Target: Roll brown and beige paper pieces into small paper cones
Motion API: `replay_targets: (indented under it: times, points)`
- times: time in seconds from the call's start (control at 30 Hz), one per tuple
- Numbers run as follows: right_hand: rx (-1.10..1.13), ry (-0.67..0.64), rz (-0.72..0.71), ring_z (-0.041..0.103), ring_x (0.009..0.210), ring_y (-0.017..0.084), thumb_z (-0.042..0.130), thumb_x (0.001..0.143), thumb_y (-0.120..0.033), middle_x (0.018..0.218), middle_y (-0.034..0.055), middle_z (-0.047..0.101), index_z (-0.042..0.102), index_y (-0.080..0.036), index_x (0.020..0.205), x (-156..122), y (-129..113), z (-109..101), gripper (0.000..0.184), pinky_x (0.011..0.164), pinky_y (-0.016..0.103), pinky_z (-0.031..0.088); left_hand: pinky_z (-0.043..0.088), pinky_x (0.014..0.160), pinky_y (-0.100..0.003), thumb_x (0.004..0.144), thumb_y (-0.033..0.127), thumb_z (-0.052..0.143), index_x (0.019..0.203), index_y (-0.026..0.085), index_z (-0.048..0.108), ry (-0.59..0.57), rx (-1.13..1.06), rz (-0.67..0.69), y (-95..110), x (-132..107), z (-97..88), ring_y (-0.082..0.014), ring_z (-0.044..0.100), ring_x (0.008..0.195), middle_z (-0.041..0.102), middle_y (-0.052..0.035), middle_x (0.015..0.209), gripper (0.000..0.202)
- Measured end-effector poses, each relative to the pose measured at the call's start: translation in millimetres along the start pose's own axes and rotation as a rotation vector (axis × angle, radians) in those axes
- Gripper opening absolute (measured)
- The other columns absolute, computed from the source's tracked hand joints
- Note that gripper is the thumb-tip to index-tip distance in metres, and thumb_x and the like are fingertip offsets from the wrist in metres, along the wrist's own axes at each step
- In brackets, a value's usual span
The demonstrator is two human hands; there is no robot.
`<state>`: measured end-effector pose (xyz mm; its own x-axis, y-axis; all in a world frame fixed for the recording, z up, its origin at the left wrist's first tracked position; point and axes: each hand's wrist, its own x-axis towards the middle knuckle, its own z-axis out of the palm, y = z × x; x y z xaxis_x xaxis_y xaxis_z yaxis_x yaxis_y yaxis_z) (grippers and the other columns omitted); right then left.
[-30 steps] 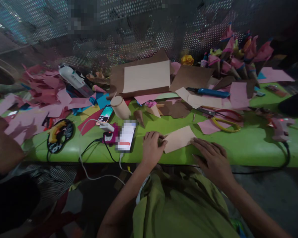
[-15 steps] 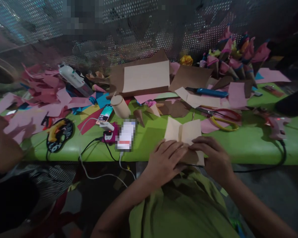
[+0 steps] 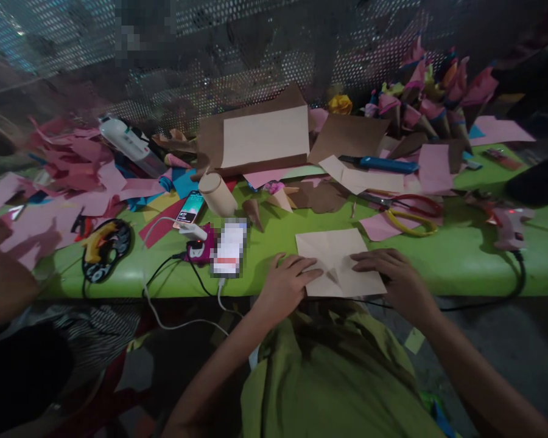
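A creased sheet of pale brown paper [image 3: 335, 255] lies opened out at the front edge of the green table [image 3: 265, 243]. My left hand [image 3: 292, 277] rests over its left side with the fingers stretched across it. On the right side lies my right hand [image 3: 386, 267], fingers extended over the paper and thumb hidden below. Beyond the sheet are yellow-and-red-handled scissors [image 3: 408, 222] and a small brown paper cone [image 3: 253, 214].
Left of the sheet are a phone [image 3: 229, 246] on a cable, a purple power socket [image 3: 200, 246] and a cardboard tube [image 3: 217, 194]. A pink glue gun [image 3: 509, 228] stands right. Paper cone flowers [image 3: 432, 109] crowd the back. Another person's arm [image 3: 2, 274] is far left.
The paper, raised along a fold before, now lies flatter and spread out. My left hand has moved left, off the middle of the sheet, and my right hand has shifted slightly right.
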<state>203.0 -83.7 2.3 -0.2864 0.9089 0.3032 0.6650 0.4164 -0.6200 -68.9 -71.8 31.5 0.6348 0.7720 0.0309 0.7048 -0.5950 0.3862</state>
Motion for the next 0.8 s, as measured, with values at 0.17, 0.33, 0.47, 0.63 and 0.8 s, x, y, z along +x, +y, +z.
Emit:
replay_targets:
  times: [0.17,0.33,0.47,0.63,0.8]
  points:
    - [-0.038,-0.001,0.032,0.065,0.093,0.027,0.056,0.08,-0.014,0.104,0.0046,0.079,0.075,-0.027,0.091,-1.1,7.7,-2.2,0.026,0.082,0.043,0.05,0.042,0.106,-0.043,0.08,0.001,0.061,0.122,0.031,0.069,0.029,-0.108,-0.05,-5.9,5.8,-1.8,-0.021,0.061,0.118,0.07,-0.0022,0.129,0.052]
    - [0.025,0.106,0.155,0.066,0.083,0.025,0.057,0.09,-0.035,0.084,0.0042,0.076,0.075,-0.027,0.088,8.3,9.7,1.8,0.02,0.071,0.037,0.053,0.047,0.09,-0.034,0.092,0.016,0.062,0.093,0.023,0.071,0.147,-0.24,-0.221,-8.0,19.0,-2.5,-0.019,0.065,0.098,0.076,-0.0026,0.098,0.012]
    - [-0.017,0.132,0.251,0.064,0.068,0.022,0.055,0.092,-0.049,0.072,0.0041,0.069,0.067,-0.024,0.074,19.2,8.2,5.3,0.033,0.058,0.032,0.046,0.045,0.075,-0.032,0.094,0.027,0.062,0.073,0.021,0.06,0.223,-0.136,-0.413,-4.9,30.5,-1.3,-0.0207,0.062,0.082,0.067,-0.0017,0.074,0.021]
    - [-0.149,0.175,0.32,0.052,0.054,0.018,0.053,0.091,-0.058,0.06,0.0009,0.058,0.053,-0.024,0.07,26.8,9.9,14.1,0.039,0.051,0.03,0.034,0.046,0.075,-0.033,0.089,0.023,0.068,0.08,0.022,0.057,0.281,-0.126,-0.519,-0.6,40.2,3.2,-0.0209,0.064,0.079,0.068,-0.0011,0.076,0.014]
    - [-0.156,0.233,0.335,0.057,0.058,0.021,0.054,0.092,-0.055,0.069,0.003,0.063,0.062,-0.021,0.102,29.1,8.2,20.7,0.037,0.053,0.031,0.036,0.048,0.079,-0.035,0.083,0.017,0.073,0.092,0.022,0.056,0.349,-0.177,-0.555,0.0,41.0,9.3,-0.0218,0.068,0.086,0.071,-0.0018,0.083,0.02]
